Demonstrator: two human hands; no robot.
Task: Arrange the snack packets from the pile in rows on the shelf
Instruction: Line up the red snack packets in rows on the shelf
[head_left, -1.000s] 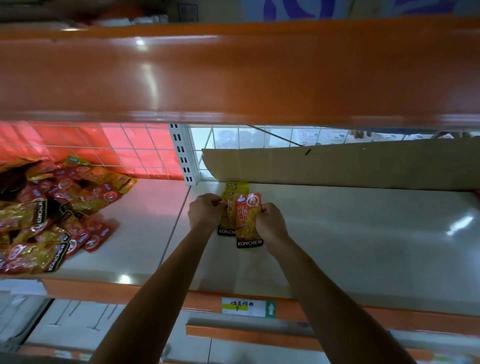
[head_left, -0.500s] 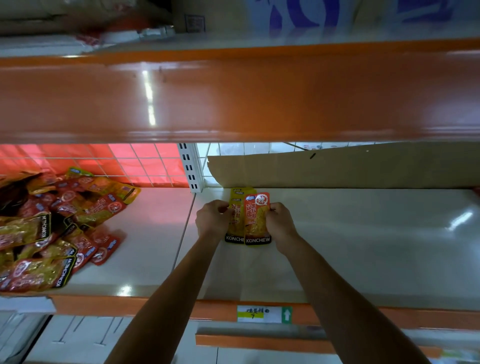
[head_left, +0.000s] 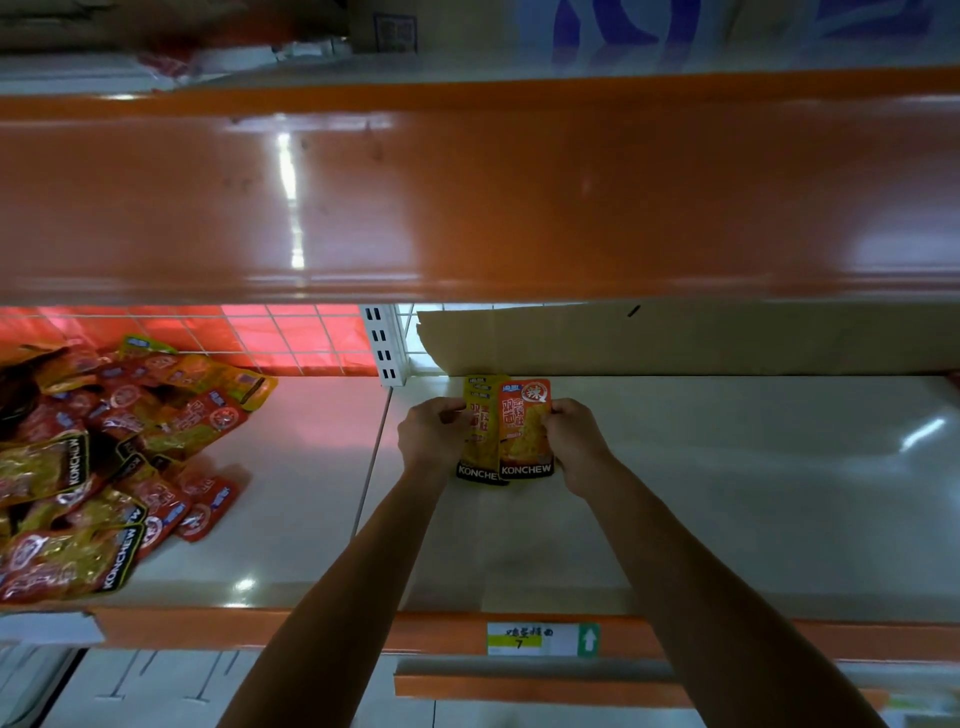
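Two forearms (head_left: 363, 571) stretched fwd over shelf (head_left: 727, 493), L hand (head_left: 434, 434) pinched yellow pkt (head_left: 478, 434), R hand (head_left: 576, 441) pinched orange pkt (head_left: 522, 431), fingers (head_left: 555, 409) curled.

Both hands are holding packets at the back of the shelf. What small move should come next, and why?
Probably the right hand should slide the orange packet slightly rightward: it overlaps the yellow packet held by the left hand, hiding its logo's last letter. Bare shelf lies to the right.

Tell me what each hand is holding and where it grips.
The left hand pinches the yellow packet by its left edge; the right hand pinches the overlapping orange packet by its right edge.
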